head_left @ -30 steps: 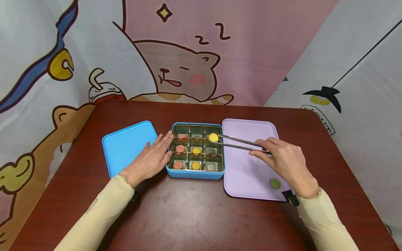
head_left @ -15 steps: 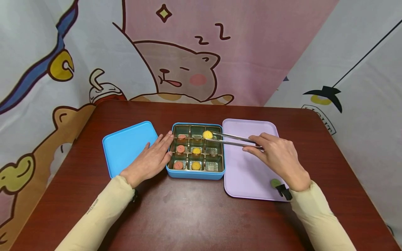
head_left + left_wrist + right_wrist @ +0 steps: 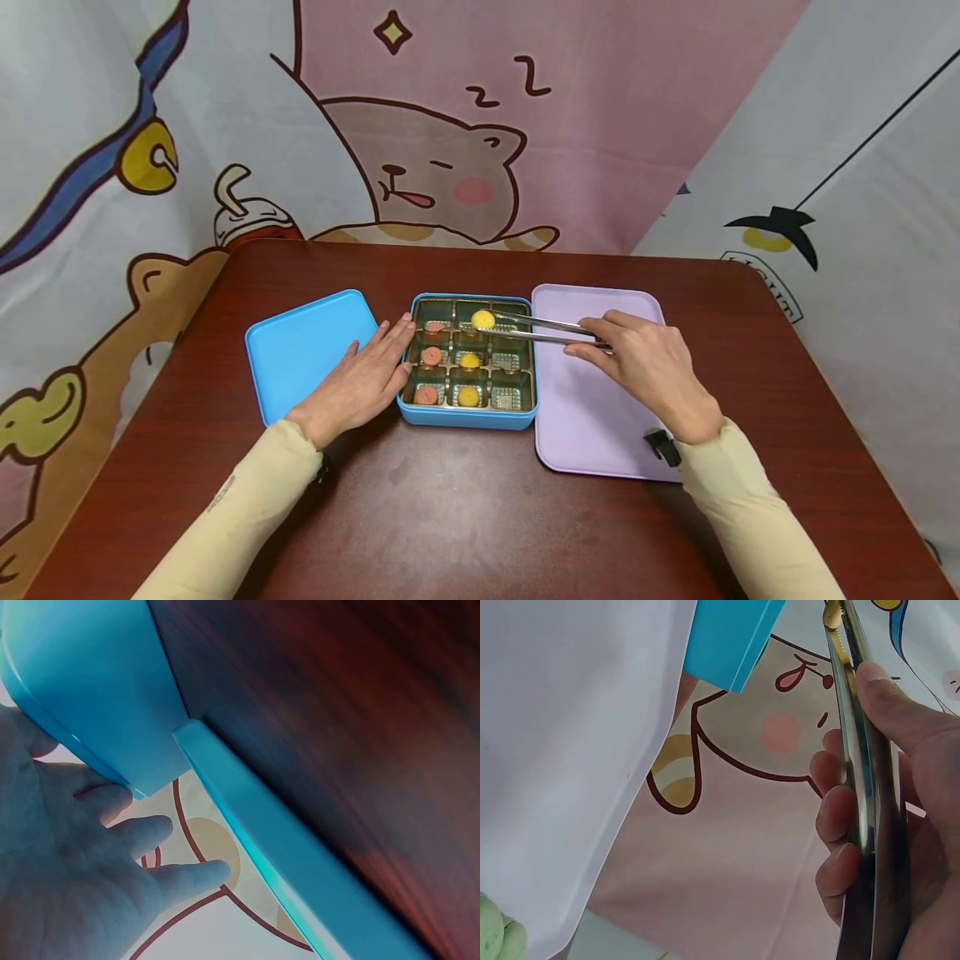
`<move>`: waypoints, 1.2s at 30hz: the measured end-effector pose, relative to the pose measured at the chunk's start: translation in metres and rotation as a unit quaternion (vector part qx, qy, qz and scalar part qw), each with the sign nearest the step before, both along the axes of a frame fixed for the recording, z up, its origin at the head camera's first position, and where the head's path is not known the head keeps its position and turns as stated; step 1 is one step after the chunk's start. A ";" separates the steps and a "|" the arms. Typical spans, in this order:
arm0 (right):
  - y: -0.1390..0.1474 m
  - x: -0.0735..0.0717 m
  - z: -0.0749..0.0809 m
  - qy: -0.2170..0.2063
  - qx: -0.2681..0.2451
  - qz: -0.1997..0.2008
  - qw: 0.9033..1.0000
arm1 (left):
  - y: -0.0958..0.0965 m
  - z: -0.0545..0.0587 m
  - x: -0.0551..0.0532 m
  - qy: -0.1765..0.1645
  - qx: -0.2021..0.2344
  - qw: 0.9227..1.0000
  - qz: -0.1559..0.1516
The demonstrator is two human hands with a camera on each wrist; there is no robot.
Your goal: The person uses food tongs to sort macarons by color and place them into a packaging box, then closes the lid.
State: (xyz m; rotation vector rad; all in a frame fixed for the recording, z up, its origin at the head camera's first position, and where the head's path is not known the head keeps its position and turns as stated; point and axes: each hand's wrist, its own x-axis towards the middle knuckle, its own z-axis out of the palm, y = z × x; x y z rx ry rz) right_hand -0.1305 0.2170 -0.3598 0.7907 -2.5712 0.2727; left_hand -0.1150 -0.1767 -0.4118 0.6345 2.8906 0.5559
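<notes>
From my remote seat I look into a small, cloth-screened tabletop station. A dark reddish-brown, wood-grained bench (image 3: pixel 465 508) with rounded far corners stands close to white-and-pink printed fabric (image 3: pixel 637 108), which rises behind it and along both sides. Its prints are playful: a large grey-brown sleeping cartoon animal (image 3: pixel 450 167) and a round yellow cartoon bell (image 3: pixel 138 158). The fabric hides whatever lies beyond, so I cannot tell home from office or lab.

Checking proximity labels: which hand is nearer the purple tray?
Right. The right hand is over the purple tray, gripping tongs; the left hand is across the blue box from it, at the box's left edge.
</notes>
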 end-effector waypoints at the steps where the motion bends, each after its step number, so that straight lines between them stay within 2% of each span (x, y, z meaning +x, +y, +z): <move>1: -0.001 -0.001 0.000 -0.001 0.001 -0.001 1.000 | 0.000 0.000 0.000 0.000 0.000 1.000 0.000; 19: -0.012 -0.019 -0.006 0.002 0.020 0.008 1.000 | 0.001 0.000 0.000 -0.003 -0.004 1.000 0.001; 36: -0.019 -0.025 -0.005 -0.033 0.048 -0.009 0.998 | 0.000 0.001 0.001 -0.004 -0.006 1.000 -0.001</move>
